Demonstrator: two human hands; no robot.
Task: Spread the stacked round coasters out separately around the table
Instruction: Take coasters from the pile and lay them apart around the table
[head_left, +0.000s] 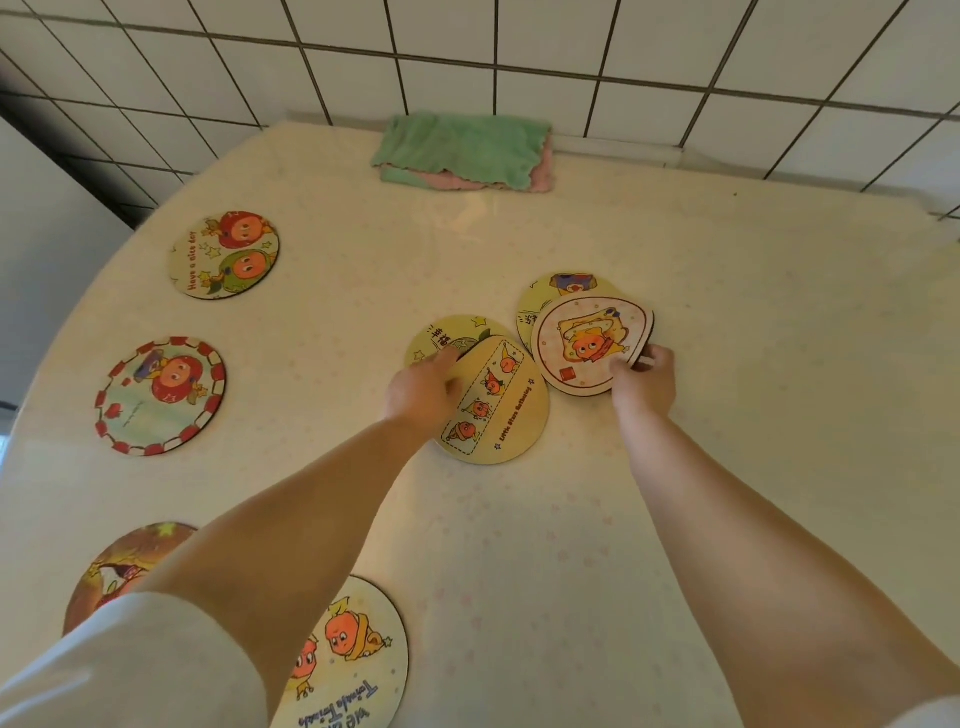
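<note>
Two bare arms reach across a cream counter (675, 467) set against a white tiled wall (571, 62), where round cartoon-printed coasters lie partly dealt out. The left hand (423, 395) presses down with fingers extended on a yellow coaster (498, 415) printed with a dashed strip of four orange figures; that coaster overlaps a second yellow coaster (447, 338) bearing black characters, which shows only at its upper left edge. Just beside them to the right, the right hand (644, 384) pinches the near edge of a pale pink coaster (587, 343) between thumb and fingers, its edge tilted slightly off the surface. Under it sits another yellowish coaster (561, 286), visible only along its far rim.

Four coasters lie separately, well apart from the pairs in the middle: one with a red and a green figure (223, 254) at the far left, one with a red-and-white checked border (161, 395) nearer, a brown-toned one (119, 571) partly hidden by the left forearm, and a pale one with blue lettering (353, 660) at the near edge, also partly covered. A white sleeve (130, 670) is pushed up on the left arm. A folded green cloth over a pink one (462, 150) rests at the counter's far edge, against the wall.
</note>
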